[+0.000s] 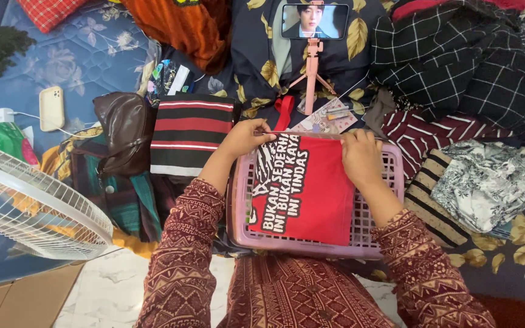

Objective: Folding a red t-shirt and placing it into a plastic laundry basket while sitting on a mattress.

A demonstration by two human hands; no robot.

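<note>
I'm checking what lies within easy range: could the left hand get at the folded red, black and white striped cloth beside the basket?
Probably yes. The left hand rests on the red printed garment in the pink plastic basket, and the striped cloth lies just beside it, uncovered, with nothing between.

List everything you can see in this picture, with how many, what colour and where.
Folded red cloth with white lettering: one, red, lying on the basket.
Pink plastic lattice basket: one, pink, centre, on the lap.
Folded striped cloth: one, red, black and white, left of the basket.
Brown leather bag: one, brown, further left.
White phone: one, white, on the blue quilt.
White fan grille: one, white, lower left.
Pink tripod with phone: one, pink, top centre.
Black checked cloth: one, black and white, upper right.
Left hand: at the cloth's top left edge.
Right hand: pressing the cloth's top right.
</note>
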